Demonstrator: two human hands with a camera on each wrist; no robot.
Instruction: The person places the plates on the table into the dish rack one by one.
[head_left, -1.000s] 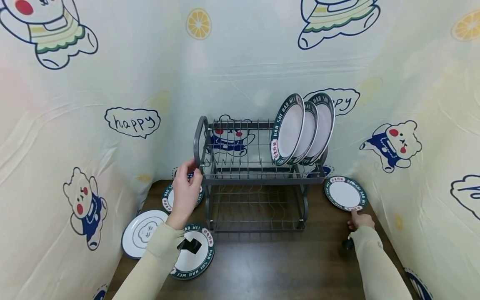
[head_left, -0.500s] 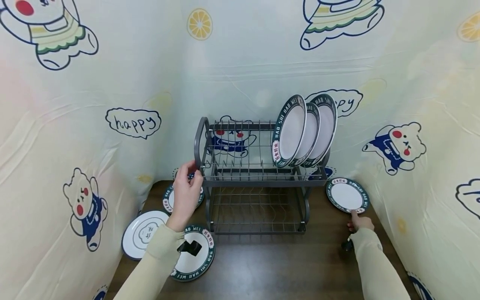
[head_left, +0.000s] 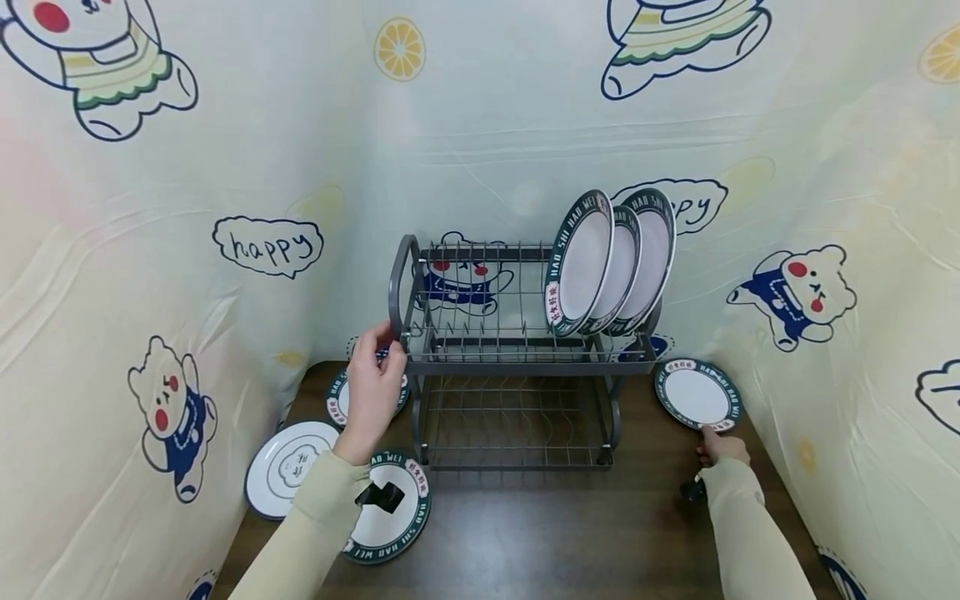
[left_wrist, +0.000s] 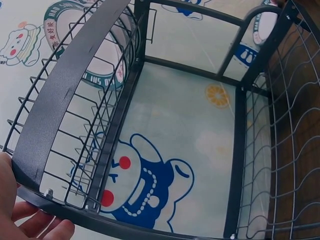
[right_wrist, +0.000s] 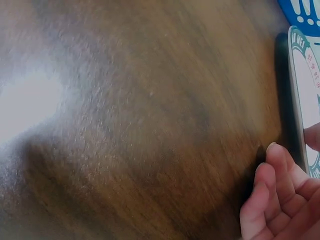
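A grey two-tier dish rack [head_left: 525, 367] stands against the patterned cloth. My left hand [head_left: 371, 387] grips the rack's left side at the upper tier; in the left wrist view, fingers [left_wrist: 37, 225] curl beneath the frame bar. On the right lies a white plate [head_left: 697, 396] with a green lettered rim. My right hand [head_left: 726, 447] pinches this plate's near edge, thumb on top. The right wrist view shows the plate [right_wrist: 306, 95] cut off by the image border, with curled fingers below its rim. Three similar plates [head_left: 581, 267] lean upright in the upper tier's right end.
Left of the rack, a green-rimmed plate [head_left: 388, 517] lies partly under my left forearm, beside an upside-down white plate [head_left: 281, 467]. Another plate [head_left: 337, 396] is partly hidden behind my left hand. Cloth walls [head_left: 862, 417] enclose the brown wooden table [head_left: 525, 533] at the back and sides.
The head view shifts very slightly. Both hands keep their places at the rack and the right-hand plate.
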